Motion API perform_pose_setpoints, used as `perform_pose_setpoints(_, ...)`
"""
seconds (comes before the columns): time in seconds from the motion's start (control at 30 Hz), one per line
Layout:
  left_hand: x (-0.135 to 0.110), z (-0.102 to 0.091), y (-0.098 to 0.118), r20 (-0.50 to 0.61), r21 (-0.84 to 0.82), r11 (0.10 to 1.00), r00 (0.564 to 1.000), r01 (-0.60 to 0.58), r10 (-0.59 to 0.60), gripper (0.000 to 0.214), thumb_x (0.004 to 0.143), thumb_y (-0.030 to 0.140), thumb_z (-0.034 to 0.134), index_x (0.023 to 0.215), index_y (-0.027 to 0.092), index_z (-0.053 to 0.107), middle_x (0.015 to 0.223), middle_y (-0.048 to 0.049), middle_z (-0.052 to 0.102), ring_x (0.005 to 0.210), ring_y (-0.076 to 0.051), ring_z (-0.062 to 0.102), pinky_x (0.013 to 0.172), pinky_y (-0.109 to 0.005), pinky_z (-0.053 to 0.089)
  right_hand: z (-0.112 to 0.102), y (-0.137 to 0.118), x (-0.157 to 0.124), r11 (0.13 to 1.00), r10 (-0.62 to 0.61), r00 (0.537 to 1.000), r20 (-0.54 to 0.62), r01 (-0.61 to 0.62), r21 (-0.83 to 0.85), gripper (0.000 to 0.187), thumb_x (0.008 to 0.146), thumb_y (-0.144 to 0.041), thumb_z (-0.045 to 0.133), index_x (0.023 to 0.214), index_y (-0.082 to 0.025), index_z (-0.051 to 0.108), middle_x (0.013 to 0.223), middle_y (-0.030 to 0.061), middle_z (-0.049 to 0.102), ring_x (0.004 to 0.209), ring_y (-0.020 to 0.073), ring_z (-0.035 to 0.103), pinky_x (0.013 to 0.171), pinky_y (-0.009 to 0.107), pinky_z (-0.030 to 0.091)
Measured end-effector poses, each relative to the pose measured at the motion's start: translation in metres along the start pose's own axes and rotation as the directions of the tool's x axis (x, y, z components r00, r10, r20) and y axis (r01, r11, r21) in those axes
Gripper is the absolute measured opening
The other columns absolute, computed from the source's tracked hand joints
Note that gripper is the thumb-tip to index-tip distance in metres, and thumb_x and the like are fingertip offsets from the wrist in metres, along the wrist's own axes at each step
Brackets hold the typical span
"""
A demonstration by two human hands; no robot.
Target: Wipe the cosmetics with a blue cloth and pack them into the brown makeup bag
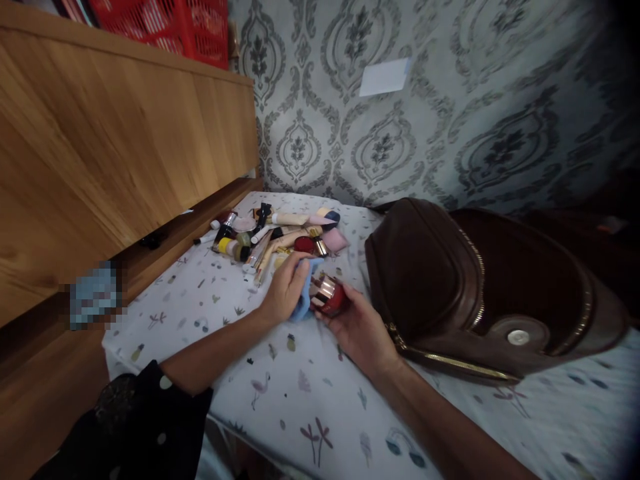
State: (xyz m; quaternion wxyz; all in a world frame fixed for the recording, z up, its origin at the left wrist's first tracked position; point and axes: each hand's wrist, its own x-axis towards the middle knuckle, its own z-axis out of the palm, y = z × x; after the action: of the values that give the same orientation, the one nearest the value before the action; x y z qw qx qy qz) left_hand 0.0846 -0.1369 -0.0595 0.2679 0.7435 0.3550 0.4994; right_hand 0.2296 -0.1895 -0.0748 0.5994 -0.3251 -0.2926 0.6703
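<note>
My right hand (363,330) is closed around a small red jar with a shiny rose-gold band (330,293), tilted on its side above the bed cover. A light blue cloth (303,308) is gripped in my left hand (284,290), right beside the jar's gold end. Whether the cloth touches the jar I cannot tell. Just beyond my hands lies a pile of cosmetics: a dark red round item (304,245), a pink sponge-like piece (335,239), a yellow-banded bottle (226,245), and several tubes and brushes.
A dark brown leather bag (425,267) with gold zips stands open on the right. The cover (200,320) is white with flamingo and palm prints. A wooden cabinet (125,133) rises on the left, with a red plastic basket (205,33) on top. Patterned wallpaper (300,147) closes the back.
</note>
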Motion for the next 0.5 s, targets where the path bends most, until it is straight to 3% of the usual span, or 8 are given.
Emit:
perform_pose_setpoints(0.1, -0.0001, -0.0006, -0.0006, -0.058, 0.074, 0.996, 0.997, -0.039, 0.044, 0.036, 0.102, 0.045, 0.033, 0.112, 0.018, 0.055, 0.109, -0.0089, 0.063, 0.105, -0.020, 0.059, 0.096, -0.033, 0.045, -0.0006, 0.0010, 0.0004, 0.998, -0.034, 0.999, -0.019, 0.035, 0.054, 0.020, 0.079, -0.039, 0.072, 0.094, -0.025, 0.070, 0.104, 0.0014, 0.073, 0.092, 0.0190, 0.066, 0.074, 0.031, 0.057)
perform_pose_setpoints(0.2, -0.0027, 0.0001, -0.0024, -0.008, 0.214, 0.953, 0.975, -0.216, 0.223, 0.032, 0.102, 0.039, 0.037, 0.118, 0.017, 0.053, 0.109, -0.0102, 0.061, 0.106, -0.020, 0.058, 0.095, -0.034, 0.047, 0.0003, 0.0015, -0.0005, 0.996, -0.053, 0.998, -0.029, 0.055, 0.064, 0.020, 0.077, -0.037, 0.076, 0.092, -0.025, 0.070, 0.103, -0.0001, 0.072, 0.094, 0.0173, 0.064, 0.076, 0.030, 0.057)
perform_pose_setpoints(0.33, -0.0065, 0.0001, -0.0046, 0.146, 0.371, 0.816, 0.895, -0.444, 0.421, 0.029, 0.102, 0.027, 0.036, 0.114, 0.016, 0.059, 0.105, -0.0104, 0.060, 0.100, -0.020, 0.058, 0.089, -0.035, 0.051, 0.0033, 0.0020, -0.0031, 0.995, -0.098, 0.995, -0.028, 0.099, 0.033, 0.020, 0.077, -0.036, 0.077, 0.092, -0.025, 0.069, 0.100, -0.0017, 0.070, 0.093, 0.0164, 0.064, 0.079, 0.030, 0.057)
perform_pose_setpoints(0.5, -0.0076, -0.0016, -0.0085, 0.236, 0.449, 0.667, 0.799, -0.594, 0.553, 0.030, 0.100, 0.021, 0.041, 0.120, 0.017, 0.063, 0.110, -0.0121, 0.061, 0.101, -0.022, 0.057, 0.087, -0.037, 0.054, -0.0004, 0.0013, 0.0006, 0.991, -0.025, 0.996, -0.087, 0.036, 0.126, 0.015, 0.079, -0.038, 0.075, 0.087, -0.026, 0.070, 0.095, -0.0020, 0.073, 0.089, 0.0170, 0.065, 0.080, 0.032, 0.058)
